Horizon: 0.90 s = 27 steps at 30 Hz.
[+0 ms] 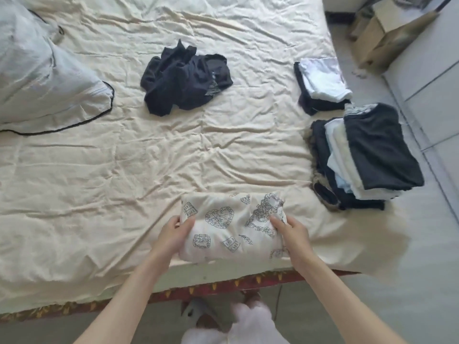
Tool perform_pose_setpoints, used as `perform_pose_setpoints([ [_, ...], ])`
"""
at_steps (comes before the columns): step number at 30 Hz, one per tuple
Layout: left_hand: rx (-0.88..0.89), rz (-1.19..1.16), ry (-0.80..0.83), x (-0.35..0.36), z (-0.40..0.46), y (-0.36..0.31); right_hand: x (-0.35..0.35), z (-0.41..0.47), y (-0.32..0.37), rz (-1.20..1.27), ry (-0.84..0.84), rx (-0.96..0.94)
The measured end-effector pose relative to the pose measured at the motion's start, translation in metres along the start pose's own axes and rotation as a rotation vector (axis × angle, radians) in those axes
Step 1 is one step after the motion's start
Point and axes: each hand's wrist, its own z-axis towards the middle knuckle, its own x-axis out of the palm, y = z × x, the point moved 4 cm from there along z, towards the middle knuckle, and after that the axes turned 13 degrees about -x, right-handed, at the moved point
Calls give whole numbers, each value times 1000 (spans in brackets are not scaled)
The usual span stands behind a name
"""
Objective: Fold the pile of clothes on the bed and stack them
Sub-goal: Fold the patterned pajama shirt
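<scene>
A folded white garment with dark line drawings [232, 225] lies at the near edge of the bed [124, 157]. My left hand [175, 233] grips its left end, thumb on top. At its right end my right hand [290, 230] holds it, fingers lying on the cloth. A crumpled dark garment [185, 79] sits unfolded in the middle of the bed. On the right side stands a tall stack of folded clothes [365, 155] with a dark piece on top. Behind it is a smaller folded stack [321, 84], white over dark.
A pale pillow with dark piping [42, 78] fills the bed's far left corner. Cardboard boxes [387, 33] stand on the floor past the bed's right side, next to a grey cabinet [432, 78]. My feet in slippers [198, 314] are below the bed edge.
</scene>
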Motion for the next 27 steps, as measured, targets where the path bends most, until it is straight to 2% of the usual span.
perform_pose_setpoints([
  [5,194,133,0,70,-16,-105,-70,39,52,77,-105,-133],
  [8,288,210,-5,116,-17,-174,-107,78,83,138,-153,-153],
  [12,368,269,-21,183,-7,-272,-155,144,125,224,-160,-127],
  [16,480,388,-115,247,9,-365,-189,209,158,323,-178,-79],
  [24,658,666,-310,341,75,-496,-206,327,193,595,-259,81],
  [27,726,795,-325,374,108,-538,-205,370,195,700,-322,137],
])
